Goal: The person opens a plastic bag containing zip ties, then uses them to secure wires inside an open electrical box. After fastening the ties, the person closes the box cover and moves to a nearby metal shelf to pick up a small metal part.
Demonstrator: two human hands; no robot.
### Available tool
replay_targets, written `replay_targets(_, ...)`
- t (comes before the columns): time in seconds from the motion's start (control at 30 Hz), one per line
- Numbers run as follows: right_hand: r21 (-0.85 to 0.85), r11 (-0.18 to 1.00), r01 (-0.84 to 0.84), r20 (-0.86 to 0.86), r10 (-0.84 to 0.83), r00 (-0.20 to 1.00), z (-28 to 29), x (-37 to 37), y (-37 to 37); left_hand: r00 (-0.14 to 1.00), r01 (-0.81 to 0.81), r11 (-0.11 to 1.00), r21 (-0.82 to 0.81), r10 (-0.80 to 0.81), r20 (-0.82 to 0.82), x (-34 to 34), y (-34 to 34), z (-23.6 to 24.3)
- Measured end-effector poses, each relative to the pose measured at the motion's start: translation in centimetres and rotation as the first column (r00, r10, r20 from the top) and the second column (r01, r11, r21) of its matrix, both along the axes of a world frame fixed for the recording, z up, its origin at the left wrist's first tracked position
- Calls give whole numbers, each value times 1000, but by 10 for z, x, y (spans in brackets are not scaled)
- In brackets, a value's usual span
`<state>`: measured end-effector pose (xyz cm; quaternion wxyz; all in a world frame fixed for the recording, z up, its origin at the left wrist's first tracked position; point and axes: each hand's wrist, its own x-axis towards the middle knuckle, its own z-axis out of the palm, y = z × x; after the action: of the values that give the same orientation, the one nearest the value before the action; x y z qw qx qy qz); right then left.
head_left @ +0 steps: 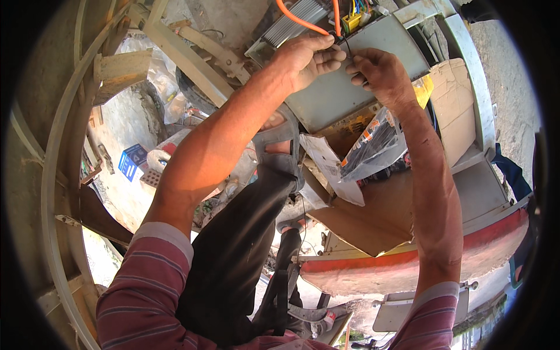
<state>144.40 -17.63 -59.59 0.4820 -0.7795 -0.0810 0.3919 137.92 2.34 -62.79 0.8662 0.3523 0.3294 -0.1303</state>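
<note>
Above a flat grey metal box (318,108), my two hands are close together. My left hand (300,61) is closed, its thumb and forefinger pinching an orange cable (300,20) that loops down from the top edge. A thin black strip (348,45), possibly a cable tie or wire, runs from beside the cable toward my right hand. My right hand (382,76) has its fingers curled and pinched on that strip. Just behind them, a yellow connector (352,23) with several coloured wires sits by the box. The exact grip points are partly hidden by my fingers.
A ribbed metal heat sink (294,22) lies beside the box. Open cardboard (364,224) and a clear plastic bag (376,146) with dark contents are below my right forearm. Metal frame bars (184,52) cross at left, near a blue-and-white carton (133,161). My sandalled foot (277,140) is beneath.
</note>
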Motion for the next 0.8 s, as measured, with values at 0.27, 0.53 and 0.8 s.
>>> replay_targets(0.27,-184,982,-35,267,84,960,3,-6,-3,998,62,995,81,-60,-36,2,-1,0)
replay_targets(0.53,-217,976,14,372,69,926,2,-14,-3,981,179,973,147,-165,-98,-15,-33,19)
replay_targets(0.8,-225,973,53,427,50,903,5,-11,1,993,-9,994,107,21,-116,-11,-53,21)
